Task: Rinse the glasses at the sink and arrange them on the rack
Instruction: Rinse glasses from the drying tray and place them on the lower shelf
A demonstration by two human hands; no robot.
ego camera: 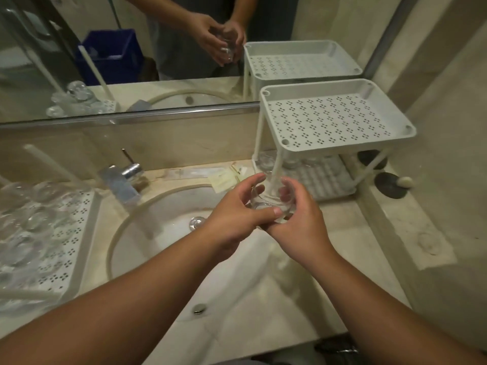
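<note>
A clear drinking glass (271,200) is held between both hands over the right side of the white sink basin (163,233). My left hand (237,219) wraps it from the left, thumb across its lower side. My right hand (300,222) cups it from the right. A white two-tier rack (337,119) stands at the right; its perforated top shelf is bare, and its lower shelf (326,177) holds a few clear glasses (266,162). On the left, a white perforated tray (71,233) carries several clear glasses (29,222).
A chrome tap (126,177) stands behind the basin, with small paper sachets (224,180) on the counter beside it. The mirror (131,48) above reflects the hands and rack. A dark round dish (390,188) with a pale stone sits at the far right.
</note>
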